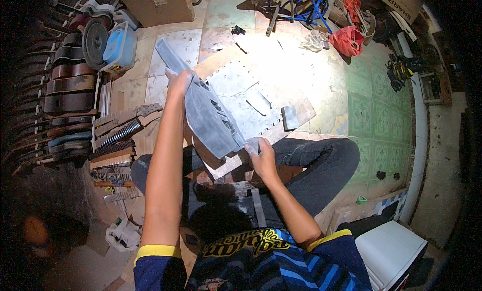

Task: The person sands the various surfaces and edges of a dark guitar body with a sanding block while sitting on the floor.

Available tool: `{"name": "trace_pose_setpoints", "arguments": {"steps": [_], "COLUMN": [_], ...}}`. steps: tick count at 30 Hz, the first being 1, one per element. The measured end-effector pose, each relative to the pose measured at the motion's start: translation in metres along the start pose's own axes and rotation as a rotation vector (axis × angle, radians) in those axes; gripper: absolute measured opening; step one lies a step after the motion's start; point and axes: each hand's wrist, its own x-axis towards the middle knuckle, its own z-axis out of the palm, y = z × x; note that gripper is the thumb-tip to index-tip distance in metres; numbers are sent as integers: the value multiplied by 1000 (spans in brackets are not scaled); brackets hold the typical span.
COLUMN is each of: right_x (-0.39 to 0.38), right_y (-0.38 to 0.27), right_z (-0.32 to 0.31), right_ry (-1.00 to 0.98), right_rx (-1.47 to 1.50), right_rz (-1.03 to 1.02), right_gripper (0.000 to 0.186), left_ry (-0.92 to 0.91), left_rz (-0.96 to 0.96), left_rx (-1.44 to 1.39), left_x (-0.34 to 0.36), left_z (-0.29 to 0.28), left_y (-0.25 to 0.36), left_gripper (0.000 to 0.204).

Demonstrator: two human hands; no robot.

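I sit on the floor and hold a long grey-primed guitar neck (pixel 206 107) slanted across my lap. My left hand (pixel 179 82) grips it near its upper part, fingers wrapped round the edge. My right hand (pixel 260 153) pinches a small pale piece, maybe sandpaper, against the neck's lower end. Under the neck lies a wooden board (pixel 261 75) dusted grey, with notches along its edges. A small grey block (pixel 290 118) stands on the board's right side.
At the left, a row of guitar bodies (pixel 65 85) and several fretted necks (pixel 118 135) lie stacked. A blue plastic tub (pixel 120 45) and cardboard box (pixel 155 7) sit behind. A red bag (pixel 349 40) and blue metal frame (pixel 301 5) are far right. A white box (pixel 389 251) stands near my right knee.
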Motion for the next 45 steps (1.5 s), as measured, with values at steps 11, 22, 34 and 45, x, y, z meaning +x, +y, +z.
{"name": "trace_pose_setpoints", "arguments": {"steps": [11,22,34,45], "right_x": [26,-1,35,33], "right_y": [-18,-6,-26,-16], "right_z": [22,19,5,9], "right_ry": [31,36,-108,-143], "right_rx": [184,152,116,189], "right_rz": [182,184,37,30], "right_gripper": [18,19,18,21], "left_ry": [58,131,61,67], "left_rz": [171,177,273,101], "left_rx": [-109,-139,-55,-113], "left_x": [-2,-15,-15,3], "left_z": [4,8,4,2], "left_y": [-16,2,-6,-12], "left_gripper": [31,49,23,15]}}
